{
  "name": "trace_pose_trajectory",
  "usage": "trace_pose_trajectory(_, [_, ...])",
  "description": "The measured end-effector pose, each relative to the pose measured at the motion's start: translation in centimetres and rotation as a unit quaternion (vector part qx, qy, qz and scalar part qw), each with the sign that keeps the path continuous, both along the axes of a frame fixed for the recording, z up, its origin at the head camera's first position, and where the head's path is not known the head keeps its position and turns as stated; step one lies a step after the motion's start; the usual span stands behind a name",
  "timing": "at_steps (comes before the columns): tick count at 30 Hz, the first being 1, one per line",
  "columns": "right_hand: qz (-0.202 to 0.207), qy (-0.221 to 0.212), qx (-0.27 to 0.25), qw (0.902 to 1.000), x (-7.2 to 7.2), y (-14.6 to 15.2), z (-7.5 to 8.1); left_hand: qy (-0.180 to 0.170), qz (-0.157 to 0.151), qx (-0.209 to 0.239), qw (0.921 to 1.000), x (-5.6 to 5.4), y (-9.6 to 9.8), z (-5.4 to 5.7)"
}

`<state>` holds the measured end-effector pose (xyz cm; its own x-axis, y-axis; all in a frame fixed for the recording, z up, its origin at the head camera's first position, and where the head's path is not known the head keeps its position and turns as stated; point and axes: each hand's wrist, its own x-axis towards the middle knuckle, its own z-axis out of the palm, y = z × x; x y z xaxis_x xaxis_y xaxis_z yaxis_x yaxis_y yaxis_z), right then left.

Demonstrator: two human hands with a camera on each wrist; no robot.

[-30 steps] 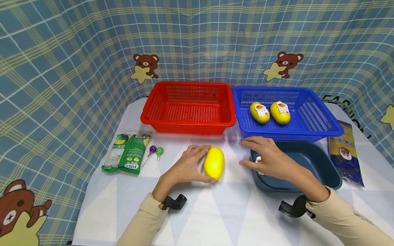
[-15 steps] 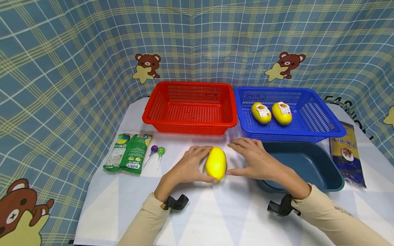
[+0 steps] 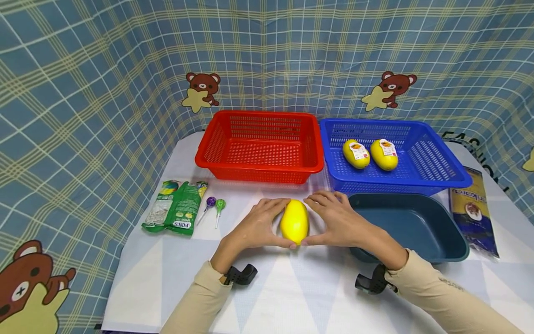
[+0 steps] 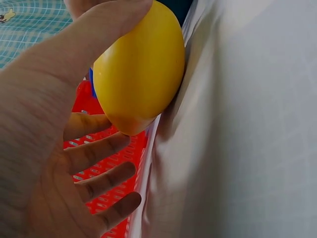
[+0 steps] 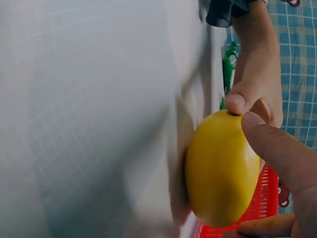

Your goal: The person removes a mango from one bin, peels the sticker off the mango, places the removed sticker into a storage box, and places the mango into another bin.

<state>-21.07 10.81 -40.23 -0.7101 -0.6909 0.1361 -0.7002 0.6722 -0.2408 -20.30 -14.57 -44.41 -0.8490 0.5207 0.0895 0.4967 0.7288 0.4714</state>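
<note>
Yellow fruit [image 3: 294, 223]: lying on the table [image 3: 271, 297], in front of the red basket [image 3: 258, 175], toward that basket's right end; one tip faces it.
Left hand [image 3: 259, 227]: in front of red basket; pinching yellow fruit lengthwise, thumb at near tip, index finger at basket-side tip, other fingers spread.
Right hand [image 3: 339, 223]: front-right of red basket; thumb and fingers curved round the same fruit, thumb on near tip beside left thumb.
Blue basket [image 3: 396, 180]: just right of red basket; holds two labelled yellow fruits [image 3: 356, 154].
Dark tub [image 3: 417, 227]: front-right of red basket.
Blue-and-gold packet [image 3: 473, 211]: well right of red basket.
Green packet [image 3: 177, 208]: front-left of red basket.
Purple lollipop [image 3: 210, 202], green lollipop [image 3: 220, 205]: before red basket's left end.
Checked cloth [image 3: 267, 46]: behind red basket.
</note>
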Motion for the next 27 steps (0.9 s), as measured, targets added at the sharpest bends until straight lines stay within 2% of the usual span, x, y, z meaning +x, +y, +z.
trace_pose_trajectory(12, [0.000, 0.004, 0.013, 0.9999, 0.0, -1.1, -0.8, 0.003, 0.001, -0.005, 1.0000, 0.0, 0.1, -0.1])
trace_pose_trajectory(17, [-0.005, 0.013, 0.020, 0.9997, 0.0, -1.5, -1.1, 0.014, -0.006, -0.002, 0.9999, -0.2, 0.0, -0.1])
trace_pose_trajectory(23, [-0.008, 0.027, 0.021, 0.9994, 0.0, -1.7, -1.4, 0.009, -0.018, 0.005, 0.9998, -0.3, -0.4, 0.0])
trace_pose_trajectory(25, [-0.006, 0.034, 0.020, 0.9992, 0.0, -1.7, -1.5, 0.006, -0.016, 0.022, 0.9996, -0.4, -0.6, 0.2])
trace_pose_trajectory(27, [-0.003, 0.041, 0.018, 0.9990, 0.0, -1.7, -1.5, 0.003, 0.000, 0.045, 0.9990, -0.4, -1.0, 0.6])
